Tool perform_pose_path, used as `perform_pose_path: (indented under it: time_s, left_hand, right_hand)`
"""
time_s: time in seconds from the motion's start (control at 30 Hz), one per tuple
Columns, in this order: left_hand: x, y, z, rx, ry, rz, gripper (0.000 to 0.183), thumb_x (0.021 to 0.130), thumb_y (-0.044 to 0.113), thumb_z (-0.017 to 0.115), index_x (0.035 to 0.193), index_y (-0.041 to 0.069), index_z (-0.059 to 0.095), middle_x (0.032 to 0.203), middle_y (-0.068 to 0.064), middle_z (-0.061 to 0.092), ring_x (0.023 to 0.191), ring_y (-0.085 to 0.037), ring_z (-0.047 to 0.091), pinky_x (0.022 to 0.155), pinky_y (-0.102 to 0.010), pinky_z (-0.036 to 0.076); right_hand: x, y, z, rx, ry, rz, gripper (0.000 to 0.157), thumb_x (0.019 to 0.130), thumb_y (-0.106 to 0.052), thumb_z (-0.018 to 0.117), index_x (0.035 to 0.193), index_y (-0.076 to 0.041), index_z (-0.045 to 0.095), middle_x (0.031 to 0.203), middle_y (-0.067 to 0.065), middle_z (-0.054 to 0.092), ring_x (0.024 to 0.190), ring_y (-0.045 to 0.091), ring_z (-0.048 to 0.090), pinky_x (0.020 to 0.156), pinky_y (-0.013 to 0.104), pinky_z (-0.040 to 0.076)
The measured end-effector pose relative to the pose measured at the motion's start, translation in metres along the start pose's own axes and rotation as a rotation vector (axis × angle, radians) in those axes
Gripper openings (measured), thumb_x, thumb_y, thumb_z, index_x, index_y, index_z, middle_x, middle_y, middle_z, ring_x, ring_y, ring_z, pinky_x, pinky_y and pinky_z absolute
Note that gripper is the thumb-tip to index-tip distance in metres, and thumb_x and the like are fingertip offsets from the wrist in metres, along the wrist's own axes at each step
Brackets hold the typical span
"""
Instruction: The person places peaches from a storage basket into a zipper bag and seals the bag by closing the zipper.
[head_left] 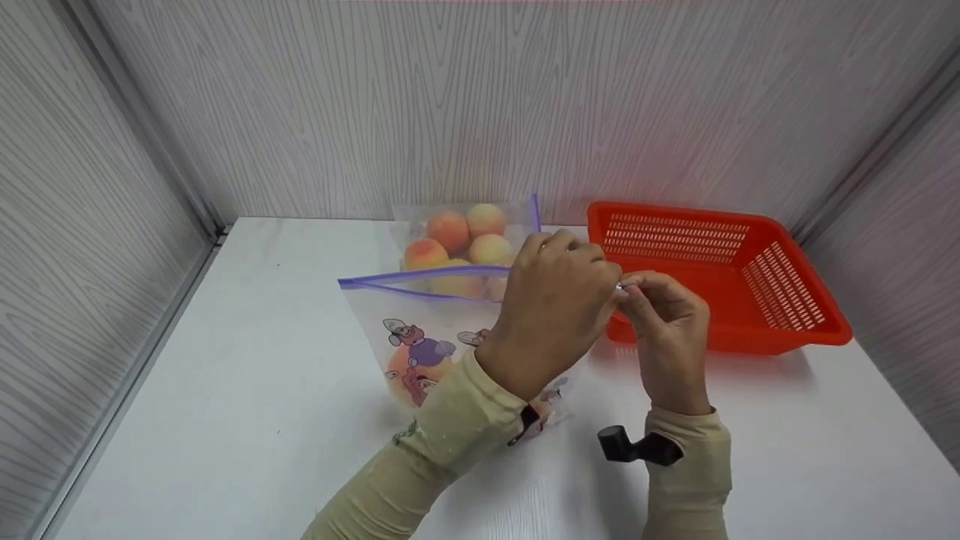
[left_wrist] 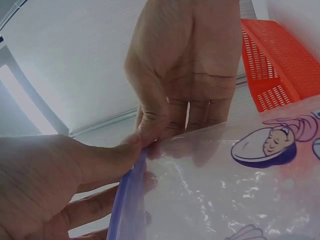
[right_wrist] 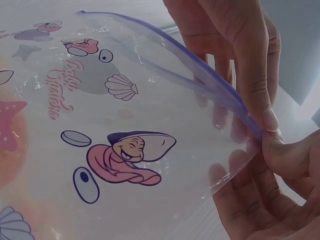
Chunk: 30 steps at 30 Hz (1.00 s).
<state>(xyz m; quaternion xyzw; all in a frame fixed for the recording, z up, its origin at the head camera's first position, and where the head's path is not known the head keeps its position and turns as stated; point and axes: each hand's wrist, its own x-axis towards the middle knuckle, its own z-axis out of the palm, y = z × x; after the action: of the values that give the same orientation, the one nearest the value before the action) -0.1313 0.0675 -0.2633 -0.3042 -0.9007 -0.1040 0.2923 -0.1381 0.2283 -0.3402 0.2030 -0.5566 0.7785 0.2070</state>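
Observation:
A clear zip bag (head_left: 360, 307) with a purple zip strip and printed cartoon shells sits in front of me. Peach-coloured round fruit (head_left: 411, 361) shows through its lower part. Both hands meet at the right corner of the strip. My left hand (head_left: 559, 300) pinches that corner from above, its back toward the head camera, covering part of the bag. Just to its right, my right hand (head_left: 671, 330) grips the same corner between thumb and fingers. Farther left, the two edges of the purple strip (right_wrist: 185, 52) stand apart, leaving a gap at the mouth.
Behind it is a second zip bag (head_left: 535, 214) with a purple strip, holding several peaches (head_left: 448, 231). A red plastic basket (head_left: 780, 341) with slotted sides stands at the right. White table (head_left: 187, 390) lies underneath, with pale wood-grain panels (head_left: 337, 112) at back and sides.

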Motion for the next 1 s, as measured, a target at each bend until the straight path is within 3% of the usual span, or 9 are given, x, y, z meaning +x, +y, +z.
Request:
perform_pose_path:
  time_s: [0.3, 0.43, 0.6, 0.83, 1.0]
  left_hand:
    - [0.000, -0.003, 0.005, 0.009, 0.060, -0.017, 0.010, 0.091, 0.028, 0.074, 0.089, 0.024, 0.084, 0.086, 0.005, 0.076, 0.100, -0.019, 0.069, 0.092, -0.041, 0.053]
    - [-0.001, -0.004, 0.005, 0.025, 0.066, -0.035, 0.011, 0.091, 0.032, 0.075, 0.088, 0.026, 0.084, 0.078, 0.006, 0.074, 0.098, -0.018, 0.070, 0.089, -0.041, 0.052]
    - [-0.002, -0.009, 0.005, 0.018, 0.091, -0.029, 0.013, 0.090, 0.034, 0.076, 0.082, 0.025, 0.083, 0.077, 0.006, 0.072, 0.096, -0.017, 0.070, 0.089, -0.041, 0.051]
    - [-0.010, -0.023, 0.001, -0.058, 0.103, -0.054, 0.010, 0.090, 0.024, 0.075, 0.086, 0.020, 0.084, 0.085, 0.003, 0.077, 0.097, -0.020, 0.070, 0.087, -0.042, 0.051]
    - [-0.019, -0.032, -0.003, -0.115, 0.095, -0.065, 0.010, 0.090, 0.025, 0.077, 0.093, 0.020, 0.084, 0.088, 0.003, 0.078, 0.096, -0.019, 0.069, 0.089, -0.042, 0.050]
  right_hand:
    - [0.000, 0.003, 0.015, -0.288, 0.095, -0.208, 0.012, 0.093, 0.006, 0.067, 0.094, 0.017, 0.062, 0.087, 0.013, 0.068, 0.081, 0.025, 0.064, 0.083, 0.029, 0.058]
    - [-0.001, 0.003, 0.019, -0.304, 0.124, -0.231, 0.014, 0.093, 0.003, 0.069, 0.093, 0.016, 0.063, 0.086, 0.013, 0.068, 0.080, 0.025, 0.065, 0.081, 0.028, 0.058]
    - [-0.001, 0.005, 0.020, -0.322, 0.158, -0.240, 0.003, 0.094, 0.008, 0.065, 0.091, 0.010, 0.066, 0.085, 0.011, 0.067, 0.078, 0.023, 0.064, 0.073, 0.025, 0.056]
    - [-0.001, 0.006, 0.023, -0.267, 0.215, -0.209, 0.013, 0.092, 0.015, 0.061, 0.088, 0.004, 0.068, 0.083, 0.010, 0.064, 0.074, 0.019, 0.057, 0.068, 0.023, 0.051]
    - [-0.002, 0.006, 0.025, -0.265, 0.220, -0.206, 0.020, 0.092, 0.016, 0.061, 0.088, -0.001, 0.070, 0.083, 0.009, 0.065, 0.074, 0.019, 0.056, 0.065, 0.021, 0.050]
